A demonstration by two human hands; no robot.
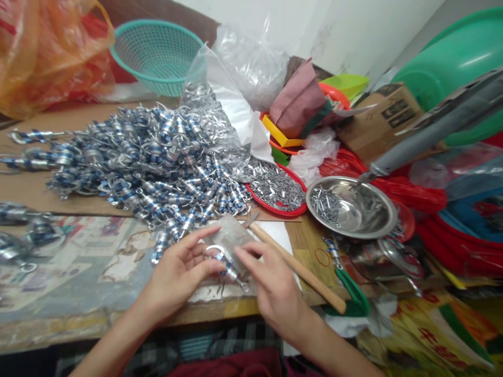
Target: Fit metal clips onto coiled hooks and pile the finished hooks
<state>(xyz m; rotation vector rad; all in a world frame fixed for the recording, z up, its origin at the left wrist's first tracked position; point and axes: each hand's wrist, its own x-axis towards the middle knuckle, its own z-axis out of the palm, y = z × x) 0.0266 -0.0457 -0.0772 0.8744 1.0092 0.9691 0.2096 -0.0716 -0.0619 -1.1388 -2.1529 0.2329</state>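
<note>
My left hand is closed around a small silver metal fitting with blue bands and a ring at its end. It is held tilted just above a flat grey metal block. Close to the fitting's right side is my right hand, thumb and forefinger drawn together in a pinch; anything between the fingertips is too small to make out. Beyond the block, a hammer with a wooden handle lies slanting to the right. A large heap of similar silver-and-blue fittings covers the table behind my left hand.
A red plate bears small metal pieces. Beside it, a steel bowl contains pins, below a grey metal bar. At the back stand a turquoise basket and a cardboard box. Several fittings lie at the left.
</note>
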